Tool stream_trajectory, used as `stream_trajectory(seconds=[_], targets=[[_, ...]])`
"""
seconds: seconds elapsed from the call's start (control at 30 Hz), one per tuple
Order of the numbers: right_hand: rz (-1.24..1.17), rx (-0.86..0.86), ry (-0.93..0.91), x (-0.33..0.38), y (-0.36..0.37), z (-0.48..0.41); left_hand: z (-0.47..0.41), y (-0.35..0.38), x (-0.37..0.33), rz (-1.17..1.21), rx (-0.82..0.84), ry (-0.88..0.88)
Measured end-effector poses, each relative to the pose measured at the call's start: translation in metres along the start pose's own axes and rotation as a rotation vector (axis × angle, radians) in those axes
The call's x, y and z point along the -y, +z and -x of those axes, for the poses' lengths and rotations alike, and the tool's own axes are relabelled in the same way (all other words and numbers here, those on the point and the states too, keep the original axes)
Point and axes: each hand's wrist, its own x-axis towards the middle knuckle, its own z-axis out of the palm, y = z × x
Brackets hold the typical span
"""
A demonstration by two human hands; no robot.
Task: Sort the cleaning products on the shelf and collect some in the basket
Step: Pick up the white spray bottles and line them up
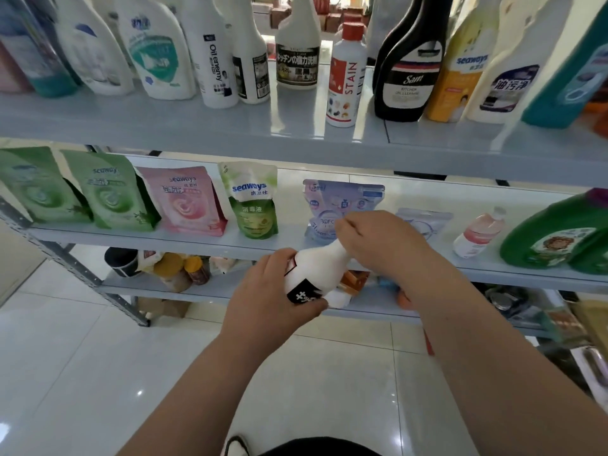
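Note:
I hold a white bottle (317, 269) with a black label tilted in front of the middle shelf (204, 240). My left hand (273, 291) grips its body from below. My right hand (378, 241) is curled round its neck and top, which it hides. Behind my hands a pale blue pouch (342, 199) stands on the middle shelf. The upper shelf (296, 126) carries several spray and cleaner bottles, among them a white "STAIN" bottle (345, 83) with a red cap and a black "Sam" bottle (408, 77). No basket is in view.
Green pouches (108, 195), a pink pouch (187, 202) and a green-white pouch (251, 199) stand on the middle shelf at left. At right lie a small pink bottle (477, 233) and a big green jug (559, 235). The lower shelf (131, 284) holds jars. White tiled floor (98, 373) lies below.

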Motion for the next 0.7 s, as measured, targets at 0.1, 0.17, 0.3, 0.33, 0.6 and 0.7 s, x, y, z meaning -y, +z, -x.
stream_trajectory(seconds=[0.1, 0.17, 0.3, 0.33, 0.6, 0.7], targets=[[0.032, -0.088, -0.117, 0.031, -0.005, -0.008, -0.005, -0.024, 0.016, 0.372, 0.129, -0.121], [-0.083, -0.192, -0.211, 0.053, -0.006, -0.011, -0.008, -0.034, 0.033, 0.663, 0.228, -0.184], [-0.38, -0.273, -0.3, 0.084, -0.005, -0.021, -0.017, -0.053, 0.056, 0.995, 0.382, -0.125], [-0.436, -0.289, -0.3, 0.093, -0.002, -0.025, -0.021, -0.06, 0.062, 0.996, 0.382, -0.095], [-1.031, -0.134, -0.045, 0.15, 0.054, -0.038, -0.053, -0.096, 0.101, 1.12, 0.158, -0.221], [-1.337, -0.086, -0.015, 0.157, 0.069, -0.039, -0.07, -0.111, 0.1, 1.265, 0.171, -0.28]])
